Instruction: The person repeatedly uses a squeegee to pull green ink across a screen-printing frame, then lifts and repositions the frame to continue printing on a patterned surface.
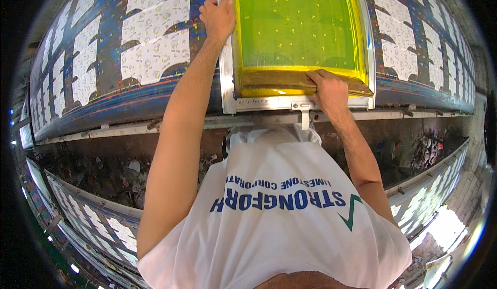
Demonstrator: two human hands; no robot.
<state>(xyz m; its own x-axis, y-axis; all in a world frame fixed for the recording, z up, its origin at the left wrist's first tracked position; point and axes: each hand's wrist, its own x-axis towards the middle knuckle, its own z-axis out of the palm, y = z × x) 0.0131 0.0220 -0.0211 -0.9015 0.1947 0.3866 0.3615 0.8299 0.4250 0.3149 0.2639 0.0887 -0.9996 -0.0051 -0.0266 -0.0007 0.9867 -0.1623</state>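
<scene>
Worker's L hand (pixel 217 18) rests on L side of metal frame (pixel 227 84), can't tell if clamped; R hand (pixel 332 91) clamped on 1 wooden squeegee (pixel 277 78), screen's (pixel 300 25) near end. Keep it level, pressure even.

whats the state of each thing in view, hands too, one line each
Left hand: at the frame's left edge, fingers bent
Right hand: closed on the wooden bar
Wooden bar: lying across the screen's near end
Screen: see-through, green with yellow edges
Frame: lying on the table
White pieces: flat, in rows, patterned
Table: blue, speckled
</scene>
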